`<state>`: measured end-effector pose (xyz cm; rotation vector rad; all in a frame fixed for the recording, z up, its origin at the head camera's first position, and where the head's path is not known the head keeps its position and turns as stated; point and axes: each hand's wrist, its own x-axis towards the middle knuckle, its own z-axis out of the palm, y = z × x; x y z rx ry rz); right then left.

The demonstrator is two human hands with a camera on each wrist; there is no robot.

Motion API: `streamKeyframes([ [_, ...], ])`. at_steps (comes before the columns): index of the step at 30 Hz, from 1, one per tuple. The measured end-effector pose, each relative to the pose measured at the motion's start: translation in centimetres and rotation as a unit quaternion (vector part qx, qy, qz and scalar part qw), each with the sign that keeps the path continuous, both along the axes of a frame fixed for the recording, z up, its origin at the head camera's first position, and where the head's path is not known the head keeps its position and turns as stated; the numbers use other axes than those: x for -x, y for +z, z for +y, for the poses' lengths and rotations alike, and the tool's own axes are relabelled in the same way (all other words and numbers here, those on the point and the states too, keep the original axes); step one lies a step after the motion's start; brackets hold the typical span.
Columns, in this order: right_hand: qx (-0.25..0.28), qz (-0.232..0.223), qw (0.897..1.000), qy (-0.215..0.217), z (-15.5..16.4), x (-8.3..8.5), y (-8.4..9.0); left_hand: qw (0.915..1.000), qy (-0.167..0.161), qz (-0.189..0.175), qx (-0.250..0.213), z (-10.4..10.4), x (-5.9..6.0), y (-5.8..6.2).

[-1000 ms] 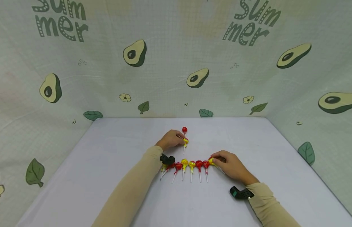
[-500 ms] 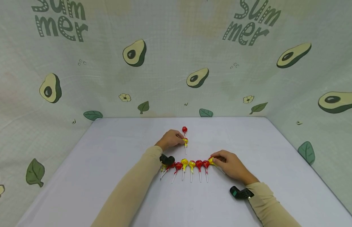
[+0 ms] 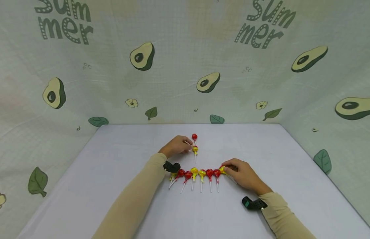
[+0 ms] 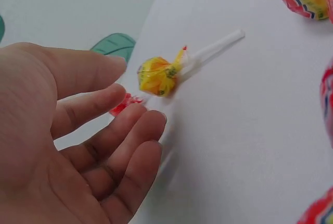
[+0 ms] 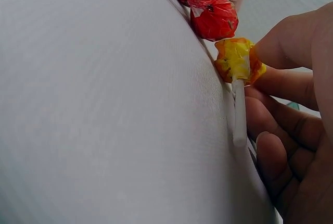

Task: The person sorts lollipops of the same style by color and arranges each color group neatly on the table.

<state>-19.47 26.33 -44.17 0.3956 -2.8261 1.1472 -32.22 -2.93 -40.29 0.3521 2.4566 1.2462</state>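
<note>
My left hand (image 3: 178,145) is just left of a yellow lollipop (image 4: 157,76), its fingers loosely bent and nothing between them in the left wrist view. That lollipop lies on the table with its white stick toward me. Directly behind it is a red lollipop (image 3: 194,136), partly hidden by fingers in the left wrist view. At the right end of a row, my right hand (image 3: 241,173) pinches another yellow lollipop (image 5: 235,60) by its wrapped head between thumb and fingers. Its stick slants down past the curled lower fingers.
Red and yellow lollipops stretch in a row across the table, among them a red lollipop (image 3: 216,173) beside my right hand and a yellow lollipop (image 3: 194,171) near the middle. My left wrist's black camera (image 3: 171,166) overlaps the row's left end. A printed cloth (image 3: 173,99) hangs behind the white table (image 3: 83,199).
My left hand has let go of the yellow lollipop behind the row and drawn slightly left. That lollipop's stick swung a little to the right earlier. The right hand keeps its place.
</note>
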Motion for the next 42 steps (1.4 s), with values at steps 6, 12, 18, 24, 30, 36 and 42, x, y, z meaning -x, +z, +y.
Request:
streamKeyframes([
  [6, -0.003, 0.0, 1.0, -0.003, 0.1, 0.0, -0.1, 0.9999, 0.001, -0.009, -0.014, -0.7, -0.2, 0.4],
  [12, -0.008, -0.004, 1.0, -0.004, -0.1, -0.1, 0.0, 0.9999, -0.013, 0.004, -0.006, -1.5, -1.0, 0.5],
  [18, -0.008, 0.002, 1.0, -0.001, -0.2, -0.1, 0.1, 0.9972, -0.052, 0.051, 0.019, -2.6, -2.2, 1.1],
  [24, -0.007, 0.004, 1.0, 0.0, -0.2, -0.1, 0.5, 0.9921, -0.081, 0.084, 0.045, -3.8, -3.4, 1.2],
  [30, -0.002, 0.008, 1.0, 0.004, -0.2, -0.2, 0.6, 0.9927, -0.084, 0.073, 0.046, -4.7, -4.7, 0.4],
  [36, -0.002, 0.003, 1.0, -0.001, -0.3, -0.1, 0.4, 0.9925, -0.086, 0.077, 0.041, -5.9, -5.6, -0.4],
  [42, -0.001, 0.0, 1.0, 0.0, -0.2, -0.2, 0.1, 0.9933, -0.086, 0.06, 0.05, -6.9, -6.2, -1.0],
])
